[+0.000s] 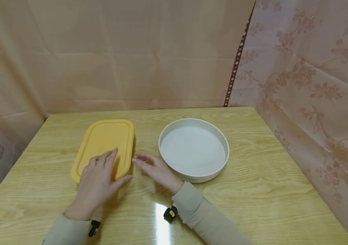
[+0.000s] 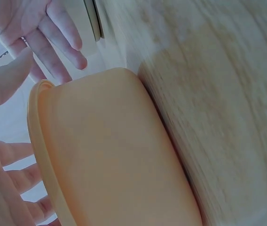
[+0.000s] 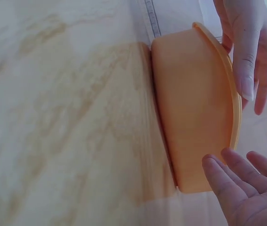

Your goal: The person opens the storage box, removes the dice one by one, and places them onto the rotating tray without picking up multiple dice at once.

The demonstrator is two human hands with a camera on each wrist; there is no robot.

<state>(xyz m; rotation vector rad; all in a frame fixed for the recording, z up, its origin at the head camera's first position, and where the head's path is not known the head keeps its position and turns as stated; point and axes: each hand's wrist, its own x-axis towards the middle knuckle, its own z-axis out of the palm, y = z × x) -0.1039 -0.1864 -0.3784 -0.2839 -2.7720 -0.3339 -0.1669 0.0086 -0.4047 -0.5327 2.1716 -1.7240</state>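
Observation:
A yellow rectangular box (image 2: pixel 114 150) with rounded corners and a matching lid (image 1: pixel 109 134) stands on the left half of the table. My left hand (image 1: pixel 98 180) is over the near part of the lid, fingers spread and lightly bent, with the thumb at the near right corner. In the right wrist view, that thumb (image 3: pixel 245 70) overlaps the lid's rim. To the right of the box is my right hand (image 1: pixel 158 170), its fingers relaxed and its fingertips pointing at the box's side. Neither hand grips anything. The lid hides the inside of the box.
A round white shallow pan (image 1: pixel 198 178) stands just right of my right hand, behind the forearm. The wood-grain table (image 1: pixel 269 190) ends at a beige curtain (image 1: pixel 125 61) behind and a flowered cloth (image 1: pixel 321 102) on the right. Each wrist wears a dark strap piece.

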